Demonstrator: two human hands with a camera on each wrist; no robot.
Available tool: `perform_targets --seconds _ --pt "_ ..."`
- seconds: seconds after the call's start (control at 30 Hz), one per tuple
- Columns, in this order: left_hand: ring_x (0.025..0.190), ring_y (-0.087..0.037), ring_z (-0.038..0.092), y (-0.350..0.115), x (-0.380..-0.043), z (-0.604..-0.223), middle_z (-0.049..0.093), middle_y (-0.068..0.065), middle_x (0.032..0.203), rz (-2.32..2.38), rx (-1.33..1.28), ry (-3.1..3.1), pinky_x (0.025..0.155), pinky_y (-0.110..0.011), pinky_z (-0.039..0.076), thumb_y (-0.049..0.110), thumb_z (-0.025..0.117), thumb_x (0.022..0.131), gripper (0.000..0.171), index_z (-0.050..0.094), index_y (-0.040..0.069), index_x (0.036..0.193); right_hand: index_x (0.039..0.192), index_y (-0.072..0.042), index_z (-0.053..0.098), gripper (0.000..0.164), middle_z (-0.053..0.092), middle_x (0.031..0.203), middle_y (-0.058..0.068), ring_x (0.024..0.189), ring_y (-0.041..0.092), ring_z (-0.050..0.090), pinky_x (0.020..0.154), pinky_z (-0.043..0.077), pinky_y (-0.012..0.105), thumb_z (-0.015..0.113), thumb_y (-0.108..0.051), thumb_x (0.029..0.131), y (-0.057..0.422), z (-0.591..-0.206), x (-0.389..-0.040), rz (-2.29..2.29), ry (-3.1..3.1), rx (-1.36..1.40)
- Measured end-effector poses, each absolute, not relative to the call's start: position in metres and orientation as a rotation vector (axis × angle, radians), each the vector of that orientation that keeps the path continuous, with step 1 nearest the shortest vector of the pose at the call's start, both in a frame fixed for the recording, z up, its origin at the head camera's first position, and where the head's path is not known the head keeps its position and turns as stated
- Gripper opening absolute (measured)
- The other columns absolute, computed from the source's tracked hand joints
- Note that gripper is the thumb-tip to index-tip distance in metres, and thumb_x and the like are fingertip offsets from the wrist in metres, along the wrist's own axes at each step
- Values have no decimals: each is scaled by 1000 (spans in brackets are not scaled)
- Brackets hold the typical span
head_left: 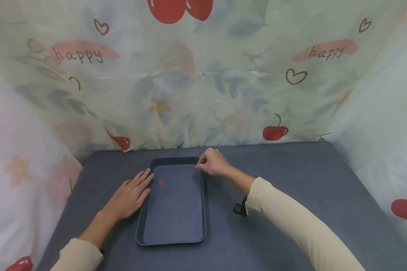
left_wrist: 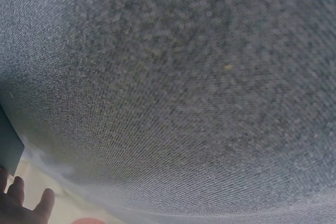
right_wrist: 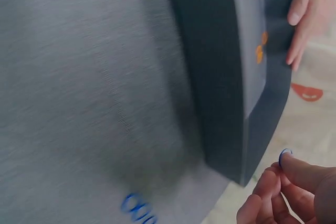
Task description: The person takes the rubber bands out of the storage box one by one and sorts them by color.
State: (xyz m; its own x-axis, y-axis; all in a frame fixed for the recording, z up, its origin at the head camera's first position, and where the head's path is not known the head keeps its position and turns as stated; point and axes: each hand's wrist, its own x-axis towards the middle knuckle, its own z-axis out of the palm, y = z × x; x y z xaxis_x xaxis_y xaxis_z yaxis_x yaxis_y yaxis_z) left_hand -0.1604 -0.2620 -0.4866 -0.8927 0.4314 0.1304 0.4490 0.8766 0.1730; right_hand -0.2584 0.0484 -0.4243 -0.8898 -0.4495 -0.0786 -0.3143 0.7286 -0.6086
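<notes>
A dark rectangular tray lies on the grey-covered table. Inside it, near the left side, is a small cluster of thin orange rings, also visible in the right wrist view. My left hand rests at the tray's left rim with its fingers stretched out. Over the far right corner, my right hand pinches a thin blue ring between thumb and fingertips. Several similar blue rings lie on the cloth outside the tray, to its right.
Grey cloth covers the table, reaching to the right of the tray. Printed fabric with cherries and hearts hangs behind and along both sides. A black strap piece hangs by the right cuff.
</notes>
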Motion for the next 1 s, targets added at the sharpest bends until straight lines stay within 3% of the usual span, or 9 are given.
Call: perform_targets --seconds 0.5,1.0 --pt "140 -34 32 -260 -162 -488 32 -15 155 -304 -687 -2956 101 -57 35 23 52 101 52 41 3 148 85 -11 79 8 71 79 -4 65 8 60 60 48 28 73 -15 89 106 -443 -246 -792 2736 -551" --pt "140 -34 31 -263 -161 -487 32 -14 155 -340 -695 -2954 102 -57 34 25 52 101 52 41 4 148 79 -11 77 9 67 78 -5 61 8 57 59 48 30 77 -16 85 125 -460 -235 -653 2741 -580"
